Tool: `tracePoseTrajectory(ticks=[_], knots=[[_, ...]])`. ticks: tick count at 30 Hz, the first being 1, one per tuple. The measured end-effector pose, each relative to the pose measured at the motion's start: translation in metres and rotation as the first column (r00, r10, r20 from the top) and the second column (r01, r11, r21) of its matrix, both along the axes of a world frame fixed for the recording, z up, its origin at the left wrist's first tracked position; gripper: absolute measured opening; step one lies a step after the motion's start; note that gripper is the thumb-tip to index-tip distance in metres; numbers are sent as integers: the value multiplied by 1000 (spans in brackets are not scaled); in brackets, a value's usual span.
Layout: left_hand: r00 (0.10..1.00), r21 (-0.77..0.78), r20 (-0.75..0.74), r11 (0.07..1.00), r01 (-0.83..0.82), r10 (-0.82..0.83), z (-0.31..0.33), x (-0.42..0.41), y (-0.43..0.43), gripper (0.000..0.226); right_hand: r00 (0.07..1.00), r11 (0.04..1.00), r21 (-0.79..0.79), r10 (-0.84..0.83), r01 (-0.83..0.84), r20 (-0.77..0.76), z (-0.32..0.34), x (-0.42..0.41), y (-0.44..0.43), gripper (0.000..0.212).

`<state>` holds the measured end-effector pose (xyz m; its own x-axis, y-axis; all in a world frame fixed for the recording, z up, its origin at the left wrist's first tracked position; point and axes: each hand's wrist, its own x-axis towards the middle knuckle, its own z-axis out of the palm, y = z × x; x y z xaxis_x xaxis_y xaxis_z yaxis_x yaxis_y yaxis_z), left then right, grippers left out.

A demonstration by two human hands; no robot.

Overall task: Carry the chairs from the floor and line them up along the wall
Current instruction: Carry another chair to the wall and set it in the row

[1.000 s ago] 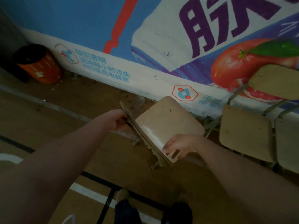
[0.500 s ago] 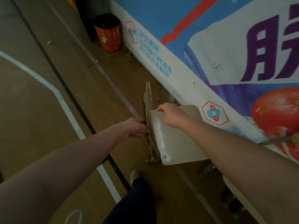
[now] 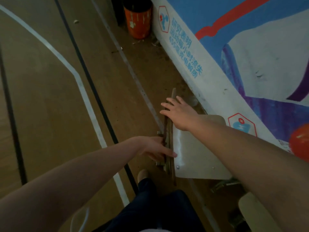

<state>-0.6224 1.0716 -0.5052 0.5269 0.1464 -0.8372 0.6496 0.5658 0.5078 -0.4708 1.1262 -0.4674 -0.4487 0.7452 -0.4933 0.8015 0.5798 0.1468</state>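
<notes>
1. Left hand (image 3: 156,148) holds the folding chair (image 3: 197,156) by the near part of its back edge. The thumb lies across the rim, and the other fingers are tucked behind it where I can't see them.
2. The right hand (image 3: 177,113) lies flat and wide over the far end of that same edge, fingers spread and pinching nothing.
3. Seen from above, the chair's back runs edge-on, straight away from the person and roughly along the foot of the wall (image 3: 217,97). The pale seat juts from it toward the wall. I can't tell whether the legs are down on the floor.
4. The chair stands just beside the painted wall, between it and the person's shoe (image 3: 143,174).
5. Both hands sit on the edge away from the wall, so I'd judge any squaring-up goes wallward. The left hand, nearer the body, has the only real grip.
6. Another chair seat (image 3: 254,213) shows at lower right, next along the wall. An orange bin (image 3: 138,19) stands well apart at the far end.
</notes>
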Motion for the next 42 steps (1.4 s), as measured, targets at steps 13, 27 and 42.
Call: tracePoseTrajectory(ticks=[13,27,42], knots=[[834,318,-71,805,-501,547,0,37,-48,63,960,977,19,203,-211,195,-5,-6,27,49],[965,695,-187,719,-1,182,85,142,21,50,972,978,198,-108,66,207,67,191,26,22],[619,762,-507,23,647,-599,136,280,104,65,644,637,93,-761,765,-80,86,282,-121,25]])
